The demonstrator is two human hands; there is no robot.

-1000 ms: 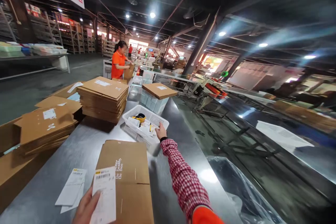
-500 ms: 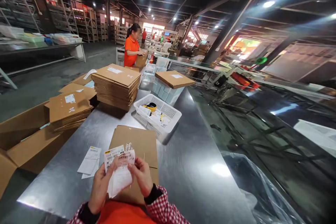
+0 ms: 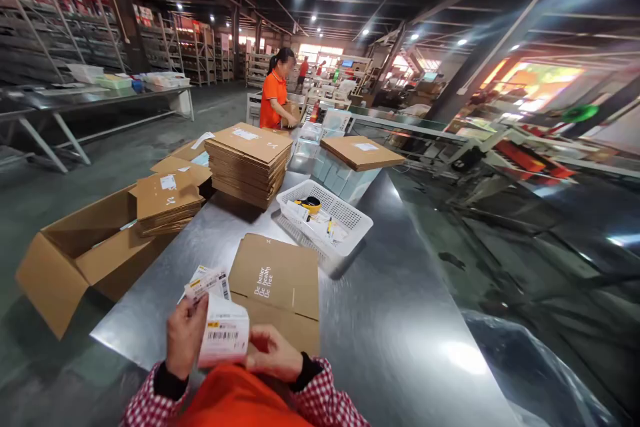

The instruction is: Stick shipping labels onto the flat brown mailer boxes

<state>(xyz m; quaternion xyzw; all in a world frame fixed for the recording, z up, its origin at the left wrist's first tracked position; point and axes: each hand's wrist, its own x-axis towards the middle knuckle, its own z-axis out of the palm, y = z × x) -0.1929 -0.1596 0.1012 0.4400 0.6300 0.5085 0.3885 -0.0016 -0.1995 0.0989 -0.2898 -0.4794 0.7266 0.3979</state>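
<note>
In the head view, the left hand point(image 3: 184, 339) and right hand point(image 3: 271, 353) hold a barcode label point(image 3: 223, 333) in narrow pinching fingers point(image 3: 255, 359), above the bench point(image 3: 395, 320), just beside a flat cardboard mailer point(image 3: 274, 285); an even pinch keeps the paper unbent.

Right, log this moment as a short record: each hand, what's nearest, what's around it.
Left hand: holds white barcode labels
Right hand: fingers at the labels' lower edge
Nearest item: flat kraft cardboard mailer with white print
Surface: steel table
Around: white plastic basket; stack of flat cardboard mailers; open cardboard box
Co-worker: person in an orange shirt, farther along, handling cardboard
</note>
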